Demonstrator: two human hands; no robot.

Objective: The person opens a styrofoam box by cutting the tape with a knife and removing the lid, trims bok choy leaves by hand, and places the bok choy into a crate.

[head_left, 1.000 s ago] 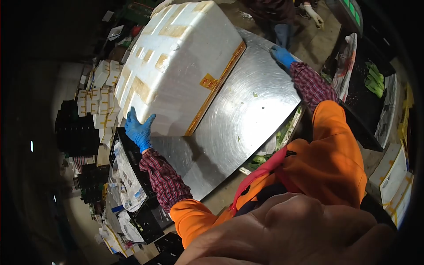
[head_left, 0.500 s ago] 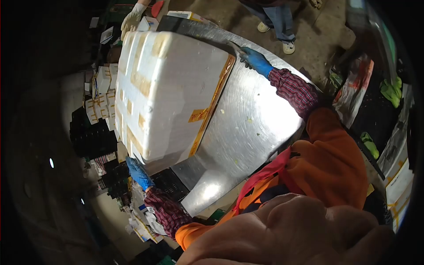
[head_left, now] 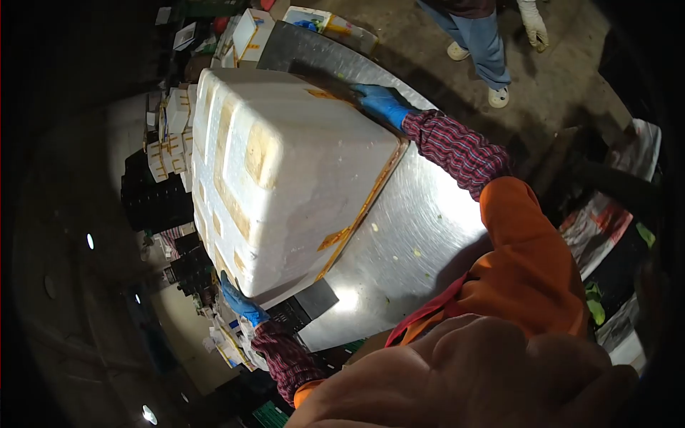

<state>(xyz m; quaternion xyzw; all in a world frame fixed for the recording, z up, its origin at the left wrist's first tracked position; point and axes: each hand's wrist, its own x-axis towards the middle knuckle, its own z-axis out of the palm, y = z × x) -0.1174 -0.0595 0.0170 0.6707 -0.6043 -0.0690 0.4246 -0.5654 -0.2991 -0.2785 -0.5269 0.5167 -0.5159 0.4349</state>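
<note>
A large white foam box [head_left: 314, 164] with brown tape along its rim lies tilted over a shiny metal table [head_left: 399, 235]. My left hand [head_left: 241, 303], in a blue glove, grips the box's lower left corner from outside. At the far side, my right hand [head_left: 382, 103], also blue-gloved, is against the box near its taped rim. Its fingers are partly hidden by the box, and I cannot make out a tool in it.
Beyond the table's far edge stands another person [head_left: 478, 43], with a white-gloved hand [head_left: 533, 25] hanging down. Stacked foam boxes [head_left: 168, 153] and black crates [head_left: 160, 203] are at the left. An open foam box [head_left: 307, 18] sits past the table's far end. Green leaves [head_left: 594, 303] lie at the right.
The foam box has shifted slightly right and down the view. My right hand, which held a grey blade-like tool, has moved against the box. The white-gloved hand has left the box.
</note>
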